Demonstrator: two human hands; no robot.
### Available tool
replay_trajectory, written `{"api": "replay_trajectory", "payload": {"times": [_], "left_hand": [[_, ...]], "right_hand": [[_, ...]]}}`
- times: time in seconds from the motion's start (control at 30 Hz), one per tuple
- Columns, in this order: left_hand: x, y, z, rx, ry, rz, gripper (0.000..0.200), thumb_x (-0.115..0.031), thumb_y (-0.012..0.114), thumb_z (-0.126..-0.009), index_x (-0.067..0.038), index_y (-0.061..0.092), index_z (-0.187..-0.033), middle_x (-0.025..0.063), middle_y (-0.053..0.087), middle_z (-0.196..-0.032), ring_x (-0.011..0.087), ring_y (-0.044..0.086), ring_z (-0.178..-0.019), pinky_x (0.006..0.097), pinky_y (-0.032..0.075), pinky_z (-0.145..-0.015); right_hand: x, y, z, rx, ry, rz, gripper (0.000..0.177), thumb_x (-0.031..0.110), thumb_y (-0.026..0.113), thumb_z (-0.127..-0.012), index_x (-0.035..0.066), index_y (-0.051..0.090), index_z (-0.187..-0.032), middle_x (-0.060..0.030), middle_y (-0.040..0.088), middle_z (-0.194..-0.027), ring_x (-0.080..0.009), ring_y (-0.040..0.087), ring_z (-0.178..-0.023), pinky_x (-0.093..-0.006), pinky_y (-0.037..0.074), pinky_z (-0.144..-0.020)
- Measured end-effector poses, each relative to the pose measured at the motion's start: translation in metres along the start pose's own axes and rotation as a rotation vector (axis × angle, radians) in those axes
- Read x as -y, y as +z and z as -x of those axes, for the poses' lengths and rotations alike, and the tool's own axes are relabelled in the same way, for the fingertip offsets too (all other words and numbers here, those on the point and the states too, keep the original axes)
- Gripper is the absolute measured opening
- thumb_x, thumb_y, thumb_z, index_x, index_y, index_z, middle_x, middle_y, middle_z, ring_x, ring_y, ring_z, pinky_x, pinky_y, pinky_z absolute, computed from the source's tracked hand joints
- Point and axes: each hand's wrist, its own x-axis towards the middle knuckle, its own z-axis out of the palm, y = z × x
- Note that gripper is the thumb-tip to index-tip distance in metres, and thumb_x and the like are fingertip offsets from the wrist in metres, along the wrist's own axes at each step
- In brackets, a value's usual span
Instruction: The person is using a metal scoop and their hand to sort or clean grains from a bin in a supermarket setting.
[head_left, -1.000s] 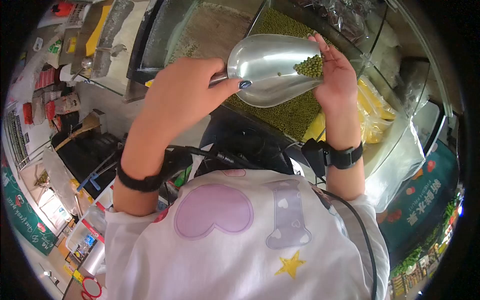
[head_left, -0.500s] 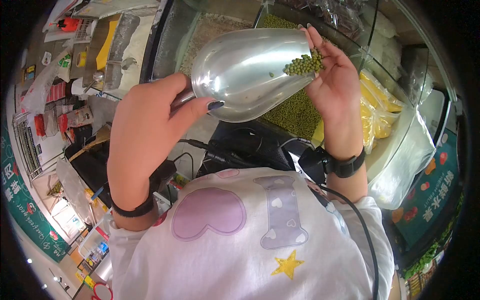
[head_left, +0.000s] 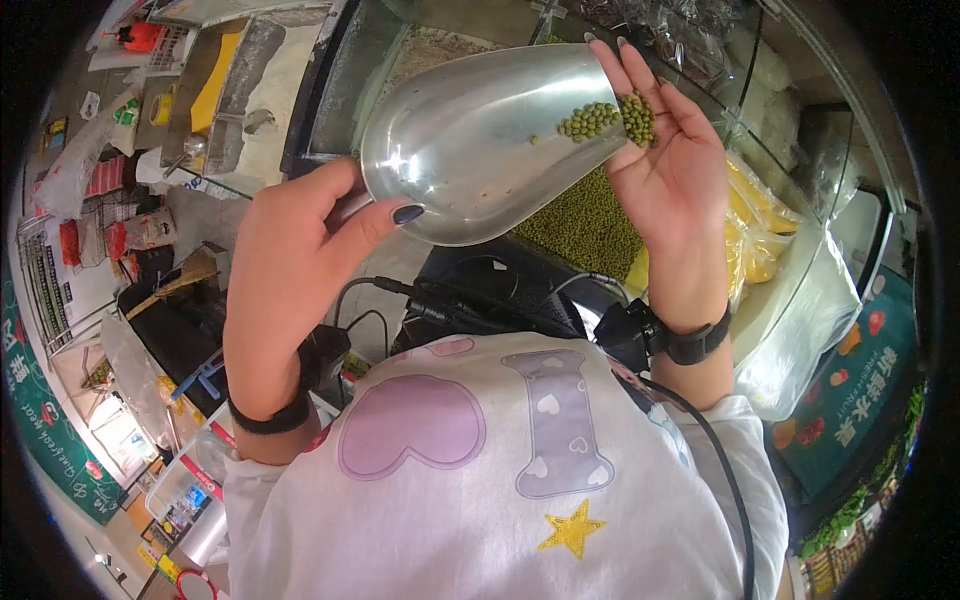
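A shiny metal scoop [head_left: 480, 140] lies tilted in front of me, its handle mostly hidden in the grip of my left hand [head_left: 295, 260]. The left thumb presses along the scoop's back rim. Green mung beans [head_left: 590, 122] sit in a small heap at the scoop's mouth, and some rest against the fingers of my right hand [head_left: 668, 165]. That hand is palm up with fingers stretched out, close against the scoop's lip. Below the scoop is a bin of mung beans [head_left: 585, 225], partly covered by it.
Yellow bagged goods [head_left: 755, 230] and a clear plastic bag [head_left: 800, 320] are right of the bean bin. A bin of white powder [head_left: 280, 95] stands at the upper left. A black cable [head_left: 725, 470] runs along my right side. Glass dividers [head_left: 750, 75] separate the bins.
More mung beans have come past the scoop's lip onto my right fingers, leaving a smaller heap inside. The scoop has shifted slightly left and up.
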Motion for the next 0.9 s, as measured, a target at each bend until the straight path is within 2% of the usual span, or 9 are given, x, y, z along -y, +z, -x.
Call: {"api": "replay_trajectory", "payload": {"times": [0.1,0.17,0.3,0.57,0.7,0.77,0.8,0.87,0.9], "left_hand": [[0.008,0.002,0.003,-0.029,0.021,0.088,0.029,-0.024,0.068,-0.077,0.002,0.056,-0.078,0.0057,0.037,-0.051,0.0115,0.031,-0.048,0.0256,0.029,-0.045],[0.019,0.004,0.005,-0.039,0.032,0.136,0.03,-0.025,0.068,-0.078,0.002,0.056,-0.08,0.005,0.036,-0.051,0.0107,0.031,-0.049,0.0254,0.029,-0.045],[0.023,0.003,0.01,-0.044,0.014,0.219,0.032,-0.028,0.066,-0.079,0.003,0.057,-0.081,0.0048,0.037,-0.052,0.0098,0.032,-0.05,0.0252,0.029,-0.046],[0.03,-0.001,0.017,-0.051,0.007,0.135,0.036,-0.029,0.067,-0.078,0.003,0.052,-0.074,0.0069,0.034,-0.052,0.012,0.031,-0.049,0.0264,0.029,-0.045],[0.028,-0.001,0.018,-0.033,0.018,0.124,0.037,-0.028,0.068,-0.077,0.003,0.049,-0.071,0.0086,0.035,-0.052,0.0142,0.031,-0.048,0.0275,0.029,-0.044],[0.029,-0.001,0.019,-0.016,0.012,0.111,0.036,-0.028,0.068,-0.077,0.002,0.05,-0.071,0.0089,0.036,-0.052,0.0149,0.031,-0.048,0.0279,0.029,-0.044],[0.029,-0.002,0.02,0.0,0.003,0.097,0.035,-0.027,0.068,-0.077,0.002,0.05,-0.071,0.0093,0.036,-0.052,0.0157,0.031,-0.047,0.0282,0.03,-0.044],[0.025,-0.001,0.02,-0.001,0.0,0.107,0.034,-0.026,0.068,-0.077,0.002,0.05,-0.071,0.0094,0.037,-0.052,0.0158,0.032,-0.047,0.0285,0.03,-0.044],[0.023,0.0,0.021,-0.002,-0.006,0.116,0.033,-0.025,0.069,-0.077,0.002,0.05,-0.071,0.0095,0.037,-0.051,0.0158,0.032,-0.046,0.0288,0.03,-0.044]], "right_hand": [[-0.001,0.0,-0.002,0.037,0.033,-0.009,0.041,0.014,0.032,-0.091,-0.011,0.039,-0.123,-0.025,0.046,-0.125,-0.0309,0.049,-0.112,-0.0363,0.04,-0.098],[-0.008,0.007,-0.004,-0.268,-0.123,0.081,0.04,0.013,0.033,-0.091,-0.013,0.039,-0.122,-0.0269,0.046,-0.124,-0.0313,0.048,-0.113,-0.0359,0.039,-0.098],[-0.001,-0.006,-0.002,-0.328,-0.091,0.025,0.041,0.012,0.033,-0.092,-0.013,0.035,-0.123,-0.0291,0.041,-0.126,-0.033,0.043,-0.118,-0.0375,0.036,-0.1],[0.008,-0.008,0.003,-0.723,-0.121,0.178,0.06,0.034,0.037,-0.092,-0.01,0.027,-0.131,-0.026,0.013,-0.143,-0.0325,0.008,-0.135,-0.0415,0.001,-0.11],[-0.002,-0.003,0.007,-0.544,-0.145,0.538,0.061,0.037,0.044,-0.089,-0.006,0.032,-0.131,-0.0214,0.016,-0.145,-0.031,0.005,-0.136,-0.0412,-0.001,-0.109],[-0.008,0.0,0.005,-0.482,-0.186,0.72,0.052,0.03,0.049,-0.087,-0.003,0.043,-0.126,-0.0194,0.036,-0.136,-0.0283,0.026,-0.13,-0.0396,0.015,-0.108],[-0.007,-0.001,0.006,-0.483,-0.188,0.72,0.052,0.03,0.049,-0.087,-0.003,0.043,-0.126,-0.0194,0.036,-0.136,-0.0283,0.026,-0.13,-0.0396,0.015,-0.108],[-0.005,-0.006,0.007,-0.16,-0.127,0.986,0.038,0.021,0.052,-0.086,-0.003,0.054,-0.115,-0.0148,0.058,-0.111,-0.0211,0.052,-0.106,-0.033,0.038,-0.094],[-0.005,-0.005,0.008,-0.16,-0.127,0.986,0.038,0.021,0.052,-0.086,-0.003,0.054,-0.115,-0.0148,0.058,-0.111,-0.0211,0.052,-0.106,-0.033,0.038,-0.094]]}}
